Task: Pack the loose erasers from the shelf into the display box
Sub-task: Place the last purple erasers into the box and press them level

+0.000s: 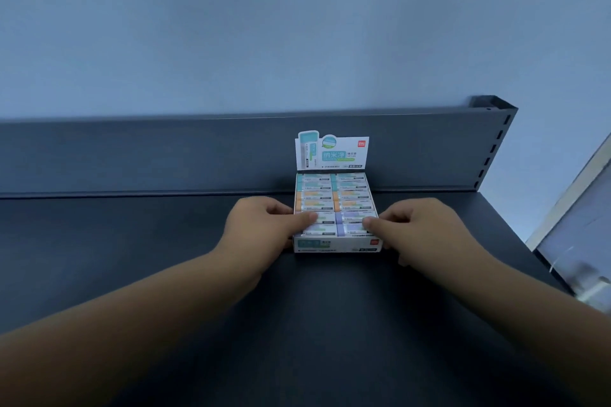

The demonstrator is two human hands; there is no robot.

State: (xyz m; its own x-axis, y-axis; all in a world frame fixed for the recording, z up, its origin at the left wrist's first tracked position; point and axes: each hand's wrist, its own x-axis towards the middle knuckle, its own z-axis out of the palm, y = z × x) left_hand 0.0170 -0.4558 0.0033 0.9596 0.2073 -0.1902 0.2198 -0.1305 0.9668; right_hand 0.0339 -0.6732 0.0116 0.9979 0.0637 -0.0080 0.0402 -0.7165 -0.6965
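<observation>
A white display box [337, 245] with an upright printed header card [332, 153] stands on the dark shelf [132, 241]. Erasers [335, 198] fill it in two columns: teal at the back, orange in the middle, purple at the front. My left hand [261, 228] grips the box's left side, its thumb lying on the front-left erasers. My right hand [420, 228] grips the right side, its thumb on the front-right purple erasers. No loose eraser shows on the shelf.
The shelf's dark back panel [165, 155] rises just behind the box, with a slotted upright post [496, 142] at the right end. The shelf's right edge runs close to my right arm. A pale wall is above.
</observation>
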